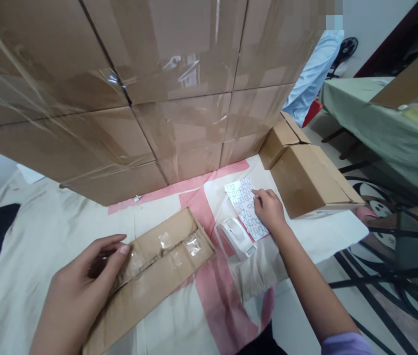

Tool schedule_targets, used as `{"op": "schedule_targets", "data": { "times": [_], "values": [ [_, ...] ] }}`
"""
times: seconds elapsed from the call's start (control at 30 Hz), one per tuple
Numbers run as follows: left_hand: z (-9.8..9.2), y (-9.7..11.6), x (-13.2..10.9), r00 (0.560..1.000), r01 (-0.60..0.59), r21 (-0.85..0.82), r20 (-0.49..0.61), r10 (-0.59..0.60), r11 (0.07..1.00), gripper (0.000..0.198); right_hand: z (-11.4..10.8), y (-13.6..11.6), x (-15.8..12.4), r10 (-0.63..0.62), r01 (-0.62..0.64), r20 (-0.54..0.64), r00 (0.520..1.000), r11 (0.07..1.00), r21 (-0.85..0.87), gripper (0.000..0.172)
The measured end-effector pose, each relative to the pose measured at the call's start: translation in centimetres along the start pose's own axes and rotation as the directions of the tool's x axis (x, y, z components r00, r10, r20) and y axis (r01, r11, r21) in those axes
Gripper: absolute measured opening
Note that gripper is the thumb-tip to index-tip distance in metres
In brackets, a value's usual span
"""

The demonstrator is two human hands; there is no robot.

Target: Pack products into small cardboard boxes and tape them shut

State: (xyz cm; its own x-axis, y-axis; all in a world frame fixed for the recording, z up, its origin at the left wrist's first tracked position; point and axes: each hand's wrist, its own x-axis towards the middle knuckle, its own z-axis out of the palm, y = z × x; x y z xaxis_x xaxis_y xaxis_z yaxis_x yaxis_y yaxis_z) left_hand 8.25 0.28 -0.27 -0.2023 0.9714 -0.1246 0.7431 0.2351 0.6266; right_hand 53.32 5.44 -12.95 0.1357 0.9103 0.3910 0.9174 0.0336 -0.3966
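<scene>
My left hand grips the near end of a flat brown cardboard box sealed with clear tape, lying on the cloth in front of me. My right hand reaches forward to a white sheet of small stickers, with its fingertips pinched together on the sheet. What they pinch is too small to make out. A white tape dispenser lies between the box and the sticker sheet, just left of my right wrist.
A wall of stacked, tape-wrapped cardboard cartons rises right behind the work spot. Two smaller boxes lie at the right. The table wears a white and pink cloth. A person in light blue stands behind; a green-covered table is at right.
</scene>
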Motion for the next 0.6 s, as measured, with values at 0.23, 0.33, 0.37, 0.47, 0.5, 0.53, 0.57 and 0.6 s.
{"op": "schedule_targets", "data": {
  "times": [0.23,0.33,0.37,0.47,0.5,0.53,0.57,0.6],
  "values": [
    [0.3,-0.1,0.1,0.999,-0.038,-0.064,0.010,0.039,0.997,0.053,-0.9,-0.1,-0.1,0.041,-0.034,-0.159,0.986,0.998,0.049,0.011],
    [0.4,-0.3,0.3,0.997,-0.075,-0.081,0.012,0.076,0.994,0.051,-1.6,-0.7,0.1,0.045,-0.024,-0.320,0.946,0.997,0.068,0.011],
    [0.4,-0.3,0.5,0.997,-0.079,-0.086,0.012,0.081,0.993,0.051,-1.8,-1.1,0.2,0.033,0.000,-0.349,0.937,0.996,0.094,0.011],
    [0.0,0.1,0.9,0.997,-0.066,-0.079,0.023,0.068,0.995,0.051,-3.0,-3.3,0.3,0.029,0.091,-0.376,0.926,0.950,0.298,0.010],
    [-0.2,0.2,1.1,0.997,-0.068,-0.061,0.034,0.070,0.996,0.050,-3.6,-4.4,0.2,0.059,0.108,-0.363,0.930,0.900,0.423,0.009],
    [-0.4,0.4,1.2,0.996,-0.078,-0.034,0.049,0.080,0.996,0.048,-4.2,-5.8,-0.1,0.103,0.108,-0.330,0.938,0.820,0.563,0.009],
    [-0.5,0.6,1.4,0.993,-0.097,0.000,0.067,0.097,0.995,0.047,-4.9,-7.2,-0.5,0.149,0.088,-0.268,0.952,0.704,0.704,0.010],
    [-0.7,0.6,1.6,0.989,-0.121,0.035,0.088,0.117,0.992,0.048,-5.5,-8.9,-1.0,0.189,0.054,-0.195,0.962,0.569,0.820,0.010]
  ]
}}
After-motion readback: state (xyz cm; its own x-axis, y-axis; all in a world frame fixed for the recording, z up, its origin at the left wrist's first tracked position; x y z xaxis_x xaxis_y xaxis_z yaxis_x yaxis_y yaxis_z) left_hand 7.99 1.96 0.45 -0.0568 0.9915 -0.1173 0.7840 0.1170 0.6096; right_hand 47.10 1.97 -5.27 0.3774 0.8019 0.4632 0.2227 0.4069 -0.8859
